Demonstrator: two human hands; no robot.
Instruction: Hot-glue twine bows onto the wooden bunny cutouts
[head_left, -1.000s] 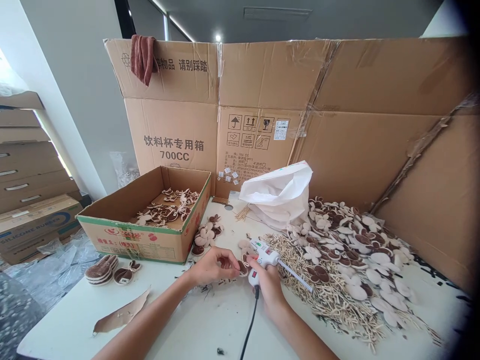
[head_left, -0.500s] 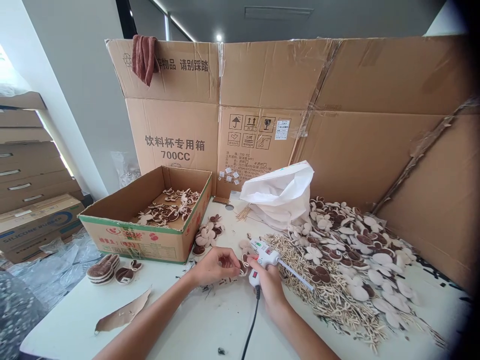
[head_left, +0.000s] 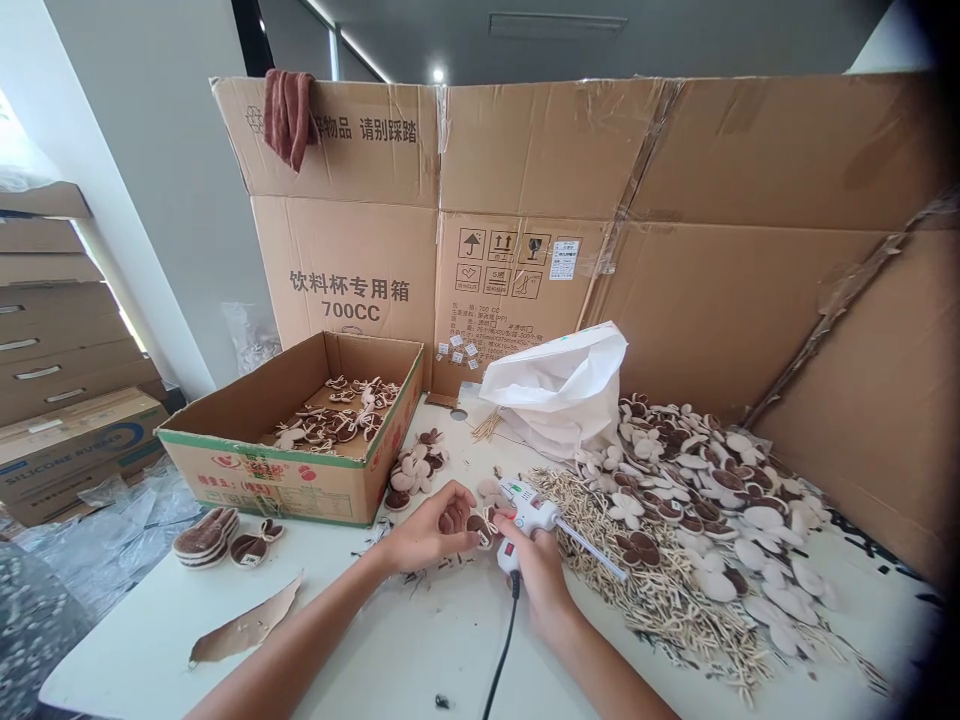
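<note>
My right hand is wrapped round a white glue gun, with a glue stick out of its back end and a black cord hanging down. My left hand is curled beside the nozzle end, its thumb against a small brown-and-cream fabric piece with a cord loop. That piece sits between both hands, close to my right fingertips; the exact grip is partly hidden. Behind it lie more cream pieces. To the right spreads a heap of short cream cords.
A cardboard box with finished-looking looped pieces stands left. A pile of brown and cream fabric pieces lies right, beside a white bag. Stacked brown pieces and a cardboard scrap lie at left. Cardboard panels wall the back.
My left fingers have lifted and loosened slightly from the fabric piece, so more of it and its loop shows. My right hand and the glue gun have stayed in place.
</note>
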